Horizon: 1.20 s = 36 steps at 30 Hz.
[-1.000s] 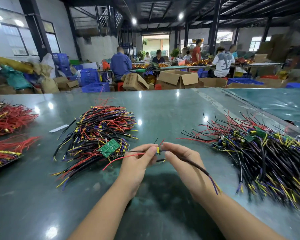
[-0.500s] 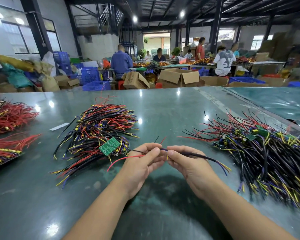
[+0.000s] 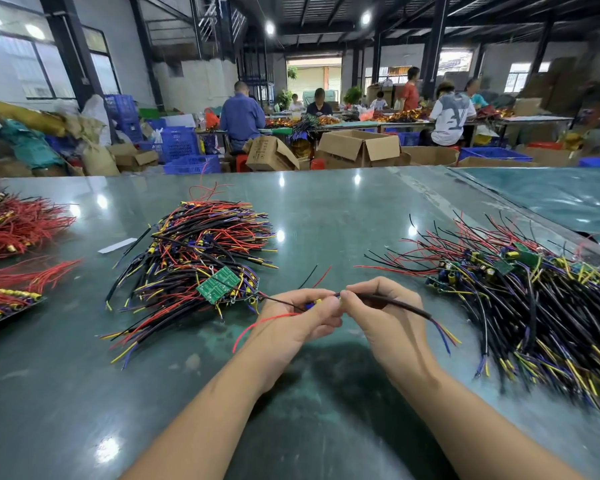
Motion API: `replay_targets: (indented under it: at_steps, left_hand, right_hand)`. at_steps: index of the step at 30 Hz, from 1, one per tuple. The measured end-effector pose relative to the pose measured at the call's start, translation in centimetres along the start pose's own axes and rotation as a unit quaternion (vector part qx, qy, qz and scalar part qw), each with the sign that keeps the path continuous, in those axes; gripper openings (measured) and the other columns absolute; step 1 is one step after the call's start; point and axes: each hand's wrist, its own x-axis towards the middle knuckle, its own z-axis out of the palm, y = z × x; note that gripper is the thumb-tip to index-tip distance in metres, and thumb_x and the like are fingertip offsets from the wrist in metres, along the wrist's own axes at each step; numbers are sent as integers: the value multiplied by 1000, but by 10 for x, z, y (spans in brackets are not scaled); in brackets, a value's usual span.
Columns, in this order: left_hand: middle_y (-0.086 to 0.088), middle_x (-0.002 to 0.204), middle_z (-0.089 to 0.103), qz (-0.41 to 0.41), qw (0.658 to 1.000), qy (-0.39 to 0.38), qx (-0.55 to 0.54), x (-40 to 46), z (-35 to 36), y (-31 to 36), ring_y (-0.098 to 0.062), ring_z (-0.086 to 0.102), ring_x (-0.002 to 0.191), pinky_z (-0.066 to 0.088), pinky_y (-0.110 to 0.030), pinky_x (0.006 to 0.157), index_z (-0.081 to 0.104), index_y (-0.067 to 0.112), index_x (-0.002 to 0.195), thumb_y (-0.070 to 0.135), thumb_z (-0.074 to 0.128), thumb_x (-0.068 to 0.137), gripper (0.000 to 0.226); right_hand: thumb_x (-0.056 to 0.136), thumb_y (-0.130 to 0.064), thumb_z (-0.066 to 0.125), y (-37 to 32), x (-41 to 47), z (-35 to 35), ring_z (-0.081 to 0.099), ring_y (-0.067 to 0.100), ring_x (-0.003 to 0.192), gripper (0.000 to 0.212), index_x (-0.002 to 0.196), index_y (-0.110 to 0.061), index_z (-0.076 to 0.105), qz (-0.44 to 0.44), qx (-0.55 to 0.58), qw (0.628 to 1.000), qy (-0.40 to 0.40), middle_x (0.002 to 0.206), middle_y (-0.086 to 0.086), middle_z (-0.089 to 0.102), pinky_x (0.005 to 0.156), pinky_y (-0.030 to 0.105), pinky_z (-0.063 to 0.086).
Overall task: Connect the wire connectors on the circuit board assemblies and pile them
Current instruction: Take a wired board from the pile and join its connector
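My left hand [image 3: 297, 318] and my right hand [image 3: 381, 313] meet fingertip to fingertip above the green table [image 3: 326, 216]. Between them they pinch a small assembly, whose blue and yellow connector part [image 3: 313, 303] peeks out of the left fingers. My right hand grips a black sheathed cable [image 3: 400, 304] that trails right and ends in blue and yellow leads. A red wire [image 3: 257, 325] loops down from the left hand. A pile of assemblies [image 3: 201, 261] with a green circuit board [image 3: 219, 284] on top lies to the left. A second, larger pile [image 3: 527, 303] lies to the right.
Bundles of red wire [image 3: 11, 223] lie at the table's left edge, one on a dark tray [image 3: 11, 315]. A white paper strip [image 3: 116, 245] lies beside the left pile. Beyond the table stand cardboard boxes [image 3: 359, 147], blue crates [image 3: 191, 164] and several seated workers.
My hands have closed together on the connector and shifted slightly right. The black cable in my right hand has swung up from hanging down to lying nearly level.
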Motion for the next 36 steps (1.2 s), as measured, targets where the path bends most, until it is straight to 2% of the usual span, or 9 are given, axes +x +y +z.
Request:
replay_targets:
  at_steps: [3,8,11,14,18,20,23,30,36]
  left_hand:
    - [-7,72,69,-1,1000,18,13,0,0,0,-12,66,64,54,-20,66,70,5,92,-2,69,78,16]
    - [-7,67,70,1,999,46,18,0,-9,6,-9,64,56,54,-18,60,69,7,88,-3,63,84,12]
    - [-6,67,69,-11,1000,28,5,0,-13,10,-9,62,55,54,-18,59,68,7,88,0,61,86,10]
    - [-7,65,67,-19,999,7,-28,-1,-14,13,-9,60,54,53,-18,58,69,7,84,1,59,86,12]
    - [-9,64,65,-28,997,-21,-68,-3,-14,16,-11,59,54,52,-18,55,73,10,73,9,64,74,9]
    - [-9,63,65,-35,995,-34,-83,-3,-13,17,-11,59,54,52,-18,55,75,10,71,10,64,71,11]
    - [-8,62,65,-40,994,-39,-88,-3,-12,16,-10,59,53,51,-17,55,76,12,70,10,63,72,14]
    - [-7,63,67,-41,998,39,-41,-3,-19,16,-9,61,52,53,-17,54,66,4,84,-2,54,89,14]
    - [-7,63,67,-39,998,51,-13,-2,-21,16,-9,61,52,52,-17,55,65,5,86,-2,55,90,13]
  right_hand:
    - [76,-1,72,0,0,0,63,7,59,13,68,-10,70,2,-10,1000,-8,62,4,70,57,17,49]
    - [79,1,70,-3,5,-8,69,18,68,8,83,-6,68,109,138,981,-83,68,8,71,67,25,56]
    - [84,0,64,-4,8,-11,69,12,62,4,81,-4,65,143,202,966,-79,65,5,69,59,17,53]
    - [85,-1,60,-5,9,-10,67,9,59,5,81,-3,61,182,272,940,-94,62,3,67,56,15,53]
    - [76,-6,62,-8,9,-9,64,8,56,4,79,-5,59,201,327,917,-108,61,1,65,56,14,53]
    - [73,-6,63,-8,10,-8,63,7,54,5,76,-6,60,198,329,918,-99,60,2,64,54,14,53]
    - [82,-1,61,-5,10,-7,64,8,54,8,76,-5,61,187,313,927,-83,62,3,65,55,15,53]
    - [97,-16,48,0,13,-9,60,4,54,22,90,-6,66,161,321,933,-31,68,-2,69,56,15,52]
    - [103,-20,37,2,23,-18,55,5,47,34,85,-4,62,173,353,919,28,61,-1,67,49,14,48]
